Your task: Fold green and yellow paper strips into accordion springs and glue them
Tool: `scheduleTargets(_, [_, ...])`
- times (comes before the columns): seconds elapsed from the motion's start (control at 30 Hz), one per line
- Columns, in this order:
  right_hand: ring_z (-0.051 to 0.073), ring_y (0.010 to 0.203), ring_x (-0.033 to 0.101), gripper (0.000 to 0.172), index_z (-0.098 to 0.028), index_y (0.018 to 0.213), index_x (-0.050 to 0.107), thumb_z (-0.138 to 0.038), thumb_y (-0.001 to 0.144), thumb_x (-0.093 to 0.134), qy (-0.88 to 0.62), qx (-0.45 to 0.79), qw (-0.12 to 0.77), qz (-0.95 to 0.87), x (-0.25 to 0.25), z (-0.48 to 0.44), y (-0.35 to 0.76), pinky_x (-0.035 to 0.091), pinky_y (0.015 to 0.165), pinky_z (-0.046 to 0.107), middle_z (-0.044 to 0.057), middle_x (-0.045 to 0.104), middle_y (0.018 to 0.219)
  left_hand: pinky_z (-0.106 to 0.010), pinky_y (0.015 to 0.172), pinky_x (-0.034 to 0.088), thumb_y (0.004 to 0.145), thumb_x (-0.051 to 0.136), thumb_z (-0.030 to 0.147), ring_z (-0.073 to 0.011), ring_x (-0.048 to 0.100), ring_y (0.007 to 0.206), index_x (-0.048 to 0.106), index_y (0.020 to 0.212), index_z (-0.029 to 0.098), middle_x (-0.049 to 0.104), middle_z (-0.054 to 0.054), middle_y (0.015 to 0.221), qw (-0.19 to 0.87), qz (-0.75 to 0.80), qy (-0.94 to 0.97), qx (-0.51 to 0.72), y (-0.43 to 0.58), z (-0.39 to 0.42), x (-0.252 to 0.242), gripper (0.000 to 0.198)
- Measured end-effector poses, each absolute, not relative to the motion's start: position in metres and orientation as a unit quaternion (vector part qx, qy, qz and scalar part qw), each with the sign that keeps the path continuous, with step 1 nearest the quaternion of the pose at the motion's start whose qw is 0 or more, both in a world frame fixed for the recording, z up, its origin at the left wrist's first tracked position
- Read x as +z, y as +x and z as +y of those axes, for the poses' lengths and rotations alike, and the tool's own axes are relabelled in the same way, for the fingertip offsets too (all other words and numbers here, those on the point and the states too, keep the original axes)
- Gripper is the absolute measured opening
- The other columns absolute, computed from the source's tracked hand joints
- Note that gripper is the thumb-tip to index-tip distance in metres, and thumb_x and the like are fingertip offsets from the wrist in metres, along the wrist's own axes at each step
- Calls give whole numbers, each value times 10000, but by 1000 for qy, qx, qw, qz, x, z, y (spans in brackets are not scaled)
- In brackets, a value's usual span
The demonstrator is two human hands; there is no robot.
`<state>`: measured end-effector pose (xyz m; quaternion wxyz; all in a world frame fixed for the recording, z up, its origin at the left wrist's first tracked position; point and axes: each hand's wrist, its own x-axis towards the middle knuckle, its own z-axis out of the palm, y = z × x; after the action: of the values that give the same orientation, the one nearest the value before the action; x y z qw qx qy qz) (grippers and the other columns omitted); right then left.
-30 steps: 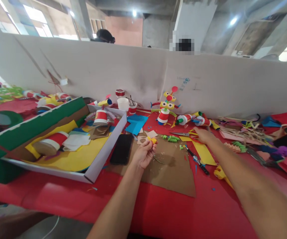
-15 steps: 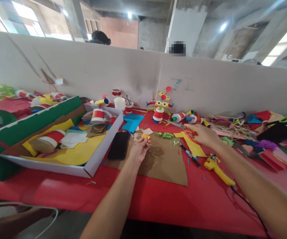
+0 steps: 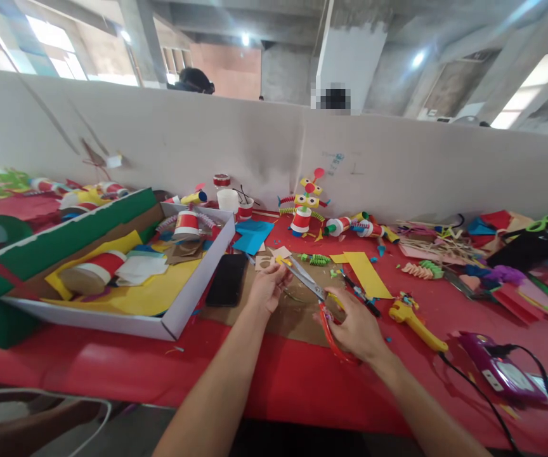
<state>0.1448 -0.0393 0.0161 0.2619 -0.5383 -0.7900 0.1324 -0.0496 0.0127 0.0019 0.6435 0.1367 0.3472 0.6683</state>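
Note:
My left hand (image 3: pixel 270 283) pinches a small yellow piece (image 3: pixel 282 261) above the brown cardboard (image 3: pixel 297 324). In my right hand (image 3: pixel 354 322) are red-handled scissors (image 3: pixel 307 277), their blades parted and pointing at the yellow piece. Whether the blades touch it I cannot tell. A green coiled strip (image 3: pixel 318 259) lies just beyond the scissors. To the right of the cardboard are a yellow paper strip (image 3: pixel 368 274) and a yellow glue gun (image 3: pixel 417 325) with a black cord.
A white tray (image 3: pixel 179 311) with paper and cups stands at the left, beside a black phone (image 3: pixel 226 279). A cup figure (image 3: pixel 301 221) stands by the wall. At the right are a purple device (image 3: pixel 497 368) and a black bottle (image 3: pixel 535 241).
My right hand has come back from the far side of the table with the scissors, now opened near my left hand. My left hand still holds the yellow piece.

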Motion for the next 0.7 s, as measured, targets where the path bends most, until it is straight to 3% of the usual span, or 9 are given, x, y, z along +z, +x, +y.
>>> scheduleTargets(0.2, [215,935,605,459,-257,1146,539,-367,706,611,-506,160,293,-795,12,-33,146,469,804,324,44,643,1066,-180,581,520,680,579,-29,-73,589,558,630,667,113,622,-9,609,643,351,136,667,-51,14,1,151])
scheduleTargets(0.7, [220,878,631,447,-220,1160,557,-376,741,585,-488,177,279,-808,18,-35,151,486,755,306,58,671,1005,-190,615,537,703,580,-19,-78,596,577,633,669,98,623,-23,625,646,351,152,660,-50,9,7,132])
